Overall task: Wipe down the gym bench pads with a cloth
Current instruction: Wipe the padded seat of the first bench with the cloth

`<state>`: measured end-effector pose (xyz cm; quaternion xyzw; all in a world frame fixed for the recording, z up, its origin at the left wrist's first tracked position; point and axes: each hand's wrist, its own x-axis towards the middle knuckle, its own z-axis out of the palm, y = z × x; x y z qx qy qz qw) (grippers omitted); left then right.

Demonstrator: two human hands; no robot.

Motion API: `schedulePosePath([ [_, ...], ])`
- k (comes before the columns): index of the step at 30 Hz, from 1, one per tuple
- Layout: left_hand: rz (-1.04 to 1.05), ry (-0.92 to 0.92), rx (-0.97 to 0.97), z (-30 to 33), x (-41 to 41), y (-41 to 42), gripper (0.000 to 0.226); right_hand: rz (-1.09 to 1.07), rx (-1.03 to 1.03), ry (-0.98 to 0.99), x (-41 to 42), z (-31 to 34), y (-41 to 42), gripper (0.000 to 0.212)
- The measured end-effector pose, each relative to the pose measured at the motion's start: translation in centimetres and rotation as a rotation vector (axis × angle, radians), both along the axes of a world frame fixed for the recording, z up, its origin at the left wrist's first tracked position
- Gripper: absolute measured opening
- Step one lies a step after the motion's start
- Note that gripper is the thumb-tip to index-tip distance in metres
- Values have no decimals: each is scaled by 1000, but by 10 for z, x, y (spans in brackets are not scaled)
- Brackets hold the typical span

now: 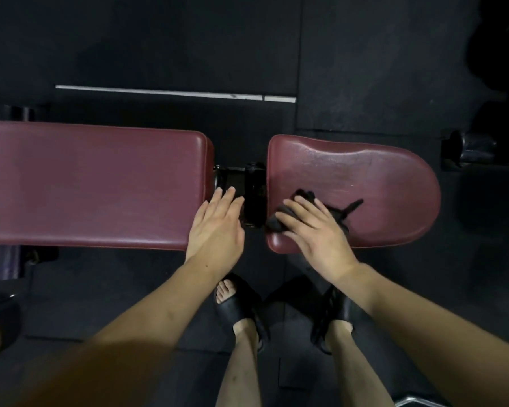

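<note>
Both hands flat: right hand over half-hidden black cloth; left hand bare

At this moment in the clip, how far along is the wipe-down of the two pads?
Done: nothing can be confirmed; the seat pad shows a mottled sheen on its far part, which may be wipe marks. In hand: the right hand presses the black cloth flat on the seat pad's near left part. Left: the long pad looks untouched by the cloth; the left hand only rests on its corner.
</note>
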<state>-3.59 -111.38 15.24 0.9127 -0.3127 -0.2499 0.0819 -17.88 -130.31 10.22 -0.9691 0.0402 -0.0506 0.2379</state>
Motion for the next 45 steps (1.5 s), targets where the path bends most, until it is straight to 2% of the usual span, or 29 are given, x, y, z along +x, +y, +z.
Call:
schedulePosePath([
  [2,-55,1,5,-1,-1,8,55,7,-52,31,18,-2,-13,41],
  [4,-82,22,4,-4,-2,13,56,-74,-89,27,57,-5,-24,41],
  [8,-71,18,-12,-9,-5,23,56,-264,-26,-2,99,-4,-18,30],
  [10,-77,3,1,-9,-7,28,56,-205,-31,-39,76,-3,2,24],
  [13,-53,8,20,-7,-12,34,56,-28,-10,-8,12,-1,40,33],
  [17,-29,16,37,-9,-31,36,56,60,-61,-33,-27,-7,25,30],
  [19,-18,17,27,-10,-40,34,56,-36,-68,-13,-43,-5,-3,31],
  [21,-9,28,17,-10,-47,28,56,-235,-23,-5,-60,-4,-22,31],
  [25,-1,32,15,-14,-55,17,55,-569,29,-72,-37,-10,12,30],
  [27,4,24,24,-15,-56,15,54,-496,25,-83,-4,-14,44,30],
  [29,-2,10,41,-16,-56,14,54,-291,-14,-102,11,-19,56,32],
  [31,0,0,54,-17,-56,13,54,-125,-60,-105,1,-22,35,35],
  [33,9,1,47,-17,-58,11,53,-106,-74,-86,-25,-18,-2,36],
  [37,4,10,2,-15,-63,-2,52,-480,-13,-35,-69,-9,-57,33],
  [40,22,0,-26,-13,-64,-7,51,-759,10,-55,-40,-15,-15,32],
  [42,23,-24,-33,-11,-65,-9,51,-672,20,-63,-14,-17,19,33],
  [45,-6,-43,-21,-10,-68,-15,51,-266,-8,-55,-8,-24,19,44],
])
